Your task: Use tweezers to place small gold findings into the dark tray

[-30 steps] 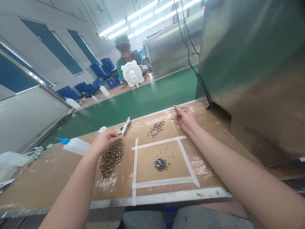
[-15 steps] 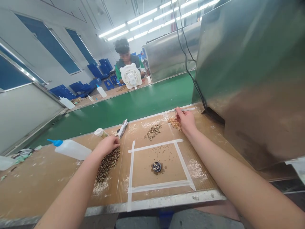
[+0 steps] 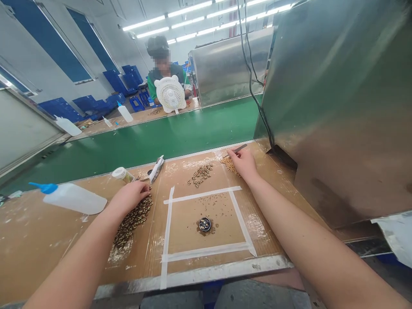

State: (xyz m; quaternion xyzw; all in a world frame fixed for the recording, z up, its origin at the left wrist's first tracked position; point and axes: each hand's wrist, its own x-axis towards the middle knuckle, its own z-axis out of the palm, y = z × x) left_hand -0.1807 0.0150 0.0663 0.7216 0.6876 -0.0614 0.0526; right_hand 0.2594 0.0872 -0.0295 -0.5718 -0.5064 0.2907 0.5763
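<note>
A long heap of brass rings (image 3: pixel 130 221) lies flat; dark tweezers (image 3: pixel 240 148) point away.

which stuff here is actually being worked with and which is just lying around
In use: left hand on the brass ring pile; right hand holding tweezers by a brass parts heap.
Lying untouched: squeeze bottle, white-capped jar, desk fan, round dark part.

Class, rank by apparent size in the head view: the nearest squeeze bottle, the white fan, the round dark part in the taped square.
1. squeeze bottle
2. white fan, farther away, so real size unsure
3. round dark part
</note>
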